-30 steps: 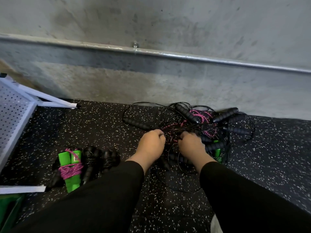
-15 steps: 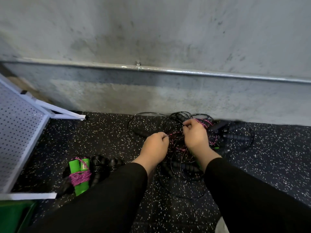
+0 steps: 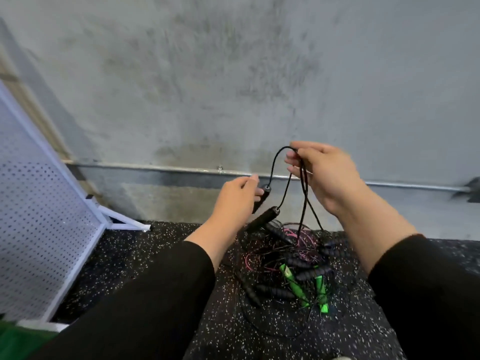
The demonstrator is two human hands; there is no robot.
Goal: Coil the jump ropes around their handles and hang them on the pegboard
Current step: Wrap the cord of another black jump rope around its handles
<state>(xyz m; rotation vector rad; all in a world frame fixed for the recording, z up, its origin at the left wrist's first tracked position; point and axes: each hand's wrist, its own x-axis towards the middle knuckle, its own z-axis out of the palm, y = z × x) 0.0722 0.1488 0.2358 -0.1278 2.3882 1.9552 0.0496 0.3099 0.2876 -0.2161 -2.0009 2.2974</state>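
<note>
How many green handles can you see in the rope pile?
2. One green handle lies near the middle front of the tangled pile; the other green handle is just right of it. More may hide under the ropes.

Grey concrete wall (image 3: pixel 233 74) is filling the upper view, blotchy and stained. A metal conduit pipe (image 3: pixel 155 168) is running horizontally low along it. Black rubber floor (image 3: pixel 155 255) with white speckles is lying below. A green item (image 3: pixel 15 341) is showing at the floor's near-left corner, unclear what.

light: even, soft, dim | blur: slight motion smear | edges: wide-angle bowed
</note>
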